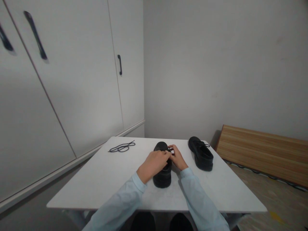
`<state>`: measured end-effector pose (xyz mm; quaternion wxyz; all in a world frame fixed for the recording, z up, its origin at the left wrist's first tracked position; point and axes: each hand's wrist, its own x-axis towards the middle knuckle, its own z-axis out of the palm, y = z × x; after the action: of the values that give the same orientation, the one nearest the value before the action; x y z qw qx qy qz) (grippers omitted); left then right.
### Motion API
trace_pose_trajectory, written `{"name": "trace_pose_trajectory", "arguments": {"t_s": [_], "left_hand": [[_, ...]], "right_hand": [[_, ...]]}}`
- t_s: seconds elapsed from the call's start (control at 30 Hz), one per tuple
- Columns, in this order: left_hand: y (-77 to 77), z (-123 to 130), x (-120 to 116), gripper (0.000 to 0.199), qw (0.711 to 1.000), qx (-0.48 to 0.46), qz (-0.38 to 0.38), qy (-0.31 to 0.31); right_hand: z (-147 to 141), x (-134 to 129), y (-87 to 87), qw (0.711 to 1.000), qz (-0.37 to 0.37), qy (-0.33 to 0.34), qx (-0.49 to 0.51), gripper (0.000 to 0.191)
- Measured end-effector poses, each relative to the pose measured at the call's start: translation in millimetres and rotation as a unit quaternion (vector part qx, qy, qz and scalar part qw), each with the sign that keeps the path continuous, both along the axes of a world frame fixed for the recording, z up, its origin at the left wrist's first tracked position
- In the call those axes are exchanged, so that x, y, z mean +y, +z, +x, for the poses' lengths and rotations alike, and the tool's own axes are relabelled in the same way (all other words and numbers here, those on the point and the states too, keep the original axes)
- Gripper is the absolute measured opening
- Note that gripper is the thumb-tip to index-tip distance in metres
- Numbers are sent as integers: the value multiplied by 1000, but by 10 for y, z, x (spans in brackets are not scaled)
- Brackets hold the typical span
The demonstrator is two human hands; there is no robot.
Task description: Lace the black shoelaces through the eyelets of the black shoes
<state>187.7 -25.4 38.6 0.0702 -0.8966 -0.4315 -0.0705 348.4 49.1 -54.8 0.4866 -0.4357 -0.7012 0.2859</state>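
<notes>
A black shoe [162, 178] stands on the white table [101, 179] in front of me, its toe pointing away. My left hand [155, 162] lies across the upper part of this shoe, its fingers closed near the eyelets. At the shoe's right side, my right hand [177, 158] has its fingers bent together, the fingertips meeting those of the left. What the fingertips pinch is too small and partly hidden to make out. A second black shoe [203, 157], with a lace tied in it, rests at the table's right. A dark loose lace [122, 147] lies looped at the back left.
White cabinets [79, 80] with dark handles line the left side. A grey wall [204, 70] rises behind the table. Wood-grain boards [262, 154] lean by the wall at the right. My knees show below the table's front edge.
</notes>
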Motion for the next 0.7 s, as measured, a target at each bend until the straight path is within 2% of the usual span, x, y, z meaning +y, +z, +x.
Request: {"name": "trace_pose_trajectory", "arguments": {"t_s": [0.1,0.2,0.33,0.7], "left_hand": [[-38,-24,-58,29,999,-15,6,42],[-62,-45,-102,19,997,-39,3,71],[-106,-61,-149,18,996,-58,10,69],[-317,-108,-250,15,991,-61,106,49]], "right_hand": [[-11,2,-4,1000,-4,5,-4,33],[-12,4,-17,1000,-1,5,-8,35],[-10,10,-40,1000,5,3,-11,36],[-24,8,-55,999,25,-13,-23,34]]}}
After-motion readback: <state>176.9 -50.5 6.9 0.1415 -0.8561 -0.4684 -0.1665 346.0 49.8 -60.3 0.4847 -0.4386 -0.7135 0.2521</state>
